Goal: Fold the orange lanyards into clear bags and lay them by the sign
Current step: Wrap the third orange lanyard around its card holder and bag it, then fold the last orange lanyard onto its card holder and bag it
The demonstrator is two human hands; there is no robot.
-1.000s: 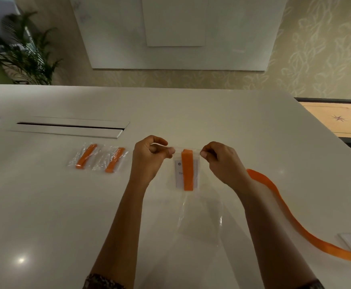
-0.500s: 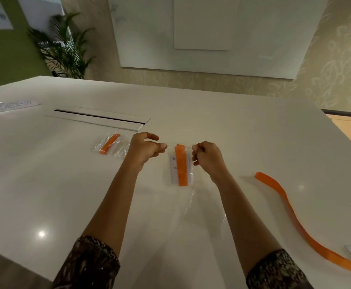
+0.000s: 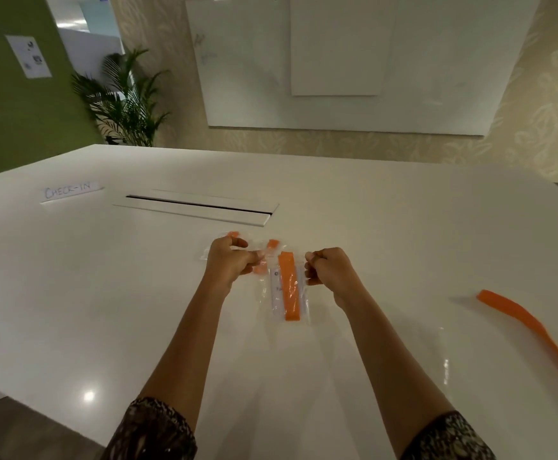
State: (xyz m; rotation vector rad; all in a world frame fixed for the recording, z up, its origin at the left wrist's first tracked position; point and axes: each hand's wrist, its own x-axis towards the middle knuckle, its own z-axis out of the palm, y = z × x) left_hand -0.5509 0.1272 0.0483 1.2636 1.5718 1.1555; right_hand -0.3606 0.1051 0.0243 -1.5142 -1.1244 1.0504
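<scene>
Since a moment ago, both hands have carried the clear bag (image 3: 289,287) farther out. "CHECK-IN" sign (image 3: 71,191) lies far left. My left hand (image 3: 229,265) and right hand (image 3: 329,272) pinch its top corners; folded orange lanyard (image 3: 289,292) inside, print unreadable.

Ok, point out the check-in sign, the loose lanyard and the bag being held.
check-in sign (image 3: 71,191), head view, middle of lettering
loose lanyard (image 3: 516,312), head view, upper stretch
held bag (image 3: 290,290), head view, orange fold inside
</scene>
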